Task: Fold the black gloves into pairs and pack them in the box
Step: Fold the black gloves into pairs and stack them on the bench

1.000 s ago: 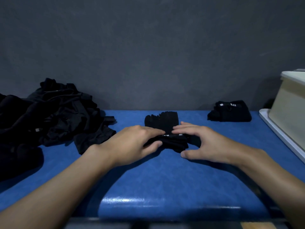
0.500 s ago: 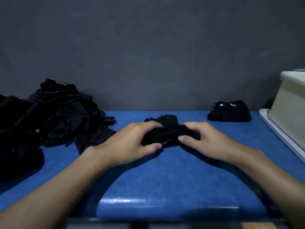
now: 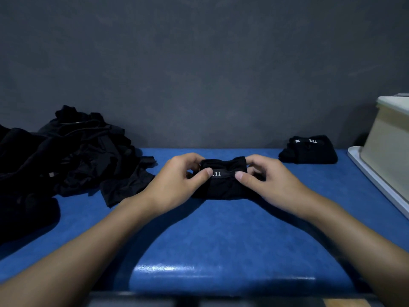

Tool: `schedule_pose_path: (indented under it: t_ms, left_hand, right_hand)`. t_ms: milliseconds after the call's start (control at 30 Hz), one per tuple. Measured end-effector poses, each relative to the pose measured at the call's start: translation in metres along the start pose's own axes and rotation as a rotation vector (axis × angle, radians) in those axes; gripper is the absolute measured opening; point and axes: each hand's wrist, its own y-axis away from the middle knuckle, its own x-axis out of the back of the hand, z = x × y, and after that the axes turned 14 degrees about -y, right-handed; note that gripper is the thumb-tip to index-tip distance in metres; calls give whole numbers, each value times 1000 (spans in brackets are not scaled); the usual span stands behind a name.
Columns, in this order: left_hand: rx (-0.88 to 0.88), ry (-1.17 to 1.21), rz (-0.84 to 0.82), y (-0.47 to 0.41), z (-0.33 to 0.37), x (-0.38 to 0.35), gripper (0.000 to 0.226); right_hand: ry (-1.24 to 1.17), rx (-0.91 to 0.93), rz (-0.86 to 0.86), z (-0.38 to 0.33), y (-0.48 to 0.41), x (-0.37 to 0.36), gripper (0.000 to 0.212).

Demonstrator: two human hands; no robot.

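A folded pair of black gloves [image 3: 223, 185] with a white "5.11" label lies in the middle of the blue table [image 3: 221, 240]. My left hand [image 3: 174, 180] pinches its left end, thumb on top beside the label. My right hand [image 3: 270, 180] pinches the right end the same way. Another folded pair [image 3: 309, 150] sits at the back right. The pale box [image 3: 389, 147] stands at the right edge, cut off by the frame.
A big heap of loose black gloves [image 3: 66, 156] covers the left side of the table. The box rests on a white tray [image 3: 371, 178]. A dark grey wall closes off the back. The table's front edge is near my arms.
Both hands rolled the gloves from a flat stack into a folded bundle, and the label now faces up. The fingertips of the gloves at the back are tucked in.
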Motion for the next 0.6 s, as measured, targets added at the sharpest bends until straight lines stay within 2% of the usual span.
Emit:
schedule_pose_path:
  t_ms: [133, 367, 467, 600]
  left_hand:
    - [85, -33, 61, -4, -1, -3, 10]
    - [161, -125, 152, -9, 2, -8, 17]
    - [75, -188, 131, -6, 2, -8, 32]
    - [-110, -217, -4, -2, -5, -6, 43]
  right_hand:
    - [-11, -27, 117, 8, -9, -7, 3]
    - [113, -104, 197, 11, -20, -13, 19]
    - [135, -127, 208, 12, -23, -14, 22]
    - [170, -152, 223, 12, -27, -16, 20]
